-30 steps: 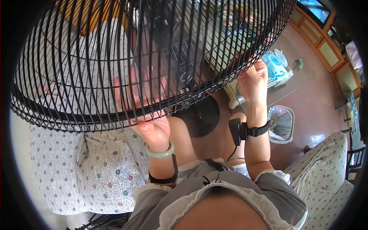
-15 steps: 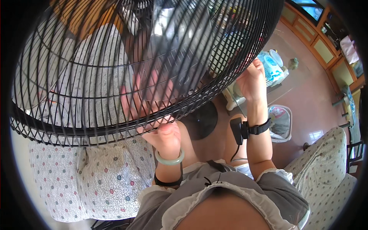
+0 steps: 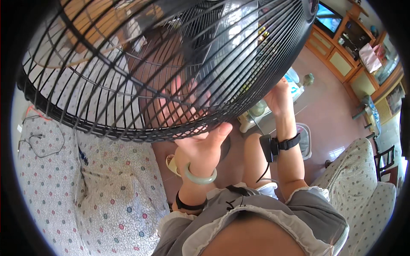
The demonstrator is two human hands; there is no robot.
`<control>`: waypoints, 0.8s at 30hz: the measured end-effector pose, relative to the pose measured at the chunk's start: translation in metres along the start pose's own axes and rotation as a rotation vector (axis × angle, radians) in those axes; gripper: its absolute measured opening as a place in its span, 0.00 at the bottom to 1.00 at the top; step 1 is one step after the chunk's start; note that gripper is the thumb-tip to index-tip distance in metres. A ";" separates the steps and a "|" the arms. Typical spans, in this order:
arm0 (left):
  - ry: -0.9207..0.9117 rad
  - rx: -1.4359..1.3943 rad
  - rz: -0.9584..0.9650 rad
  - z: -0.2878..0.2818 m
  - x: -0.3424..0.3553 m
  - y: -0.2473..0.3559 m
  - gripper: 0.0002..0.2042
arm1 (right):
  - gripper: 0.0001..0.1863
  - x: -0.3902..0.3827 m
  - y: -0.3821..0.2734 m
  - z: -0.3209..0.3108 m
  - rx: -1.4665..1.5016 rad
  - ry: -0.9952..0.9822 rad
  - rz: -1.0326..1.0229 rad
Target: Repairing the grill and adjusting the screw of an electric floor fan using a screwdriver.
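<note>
A large black wire fan guard (image 3: 77,121) fills the upper half of the view, tilted across my body. My left hand (image 3: 200,145), with a pale bangle at the wrist, holds its lower rim from below, thumb outside and fingers spread behind the bars. My right hand (image 3: 279,96) grips the guard's right side; its fingertips are partly hidden by the wires. A black strapped device (image 3: 271,149) is on my right wrist. Dark and silvery shapes behind the bars cannot be made out clearly.
Patterned covered seats stand left (image 3: 115,196) and right (image 3: 350,179). Beyond my right hand are a glass table (image 3: 305,100) with items and a bin (image 3: 304,145). A wooden cabinet (image 3: 341,64), a screen (image 3: 329,18) and a small stool (image 3: 369,113) are at the far right.
The guard has tilted, its left end higher and its bars now slanting. My left hand has moved right, its thumb now raised outside the rim. My right hand sits slightly lower.
</note>
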State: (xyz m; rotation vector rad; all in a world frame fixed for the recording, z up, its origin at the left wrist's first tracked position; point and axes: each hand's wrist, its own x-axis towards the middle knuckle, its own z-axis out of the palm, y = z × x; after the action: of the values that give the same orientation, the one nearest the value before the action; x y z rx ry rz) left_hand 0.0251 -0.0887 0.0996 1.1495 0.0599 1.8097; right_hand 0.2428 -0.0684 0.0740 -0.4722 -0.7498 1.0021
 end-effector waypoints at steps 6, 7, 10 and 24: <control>-0.081 -0.036 -0.036 -0.021 0.000 0.006 0.45 | 0.12 -0.011 -0.001 0.011 0.091 -0.151 0.005; -0.081 -0.012 -0.029 -0.023 0.000 0.006 0.44 | 0.12 -0.010 -0.003 0.013 0.083 -0.151 -0.005; -0.074 0.019 -0.021 -0.032 -0.002 0.005 0.42 | 0.15 -0.010 -0.011 0.013 0.042 -0.004 -0.051; 0.016 -0.003 -0.013 -0.044 -0.007 -0.007 0.12 | 0.19 0.051 -0.049 -0.038 -0.185 -0.141 0.009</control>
State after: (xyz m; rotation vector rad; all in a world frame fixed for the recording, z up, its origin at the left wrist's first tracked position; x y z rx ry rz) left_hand -0.0008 -0.0719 0.0668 1.1300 0.0734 1.8067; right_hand 0.3162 -0.0479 0.0993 -0.5689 -0.9728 0.9857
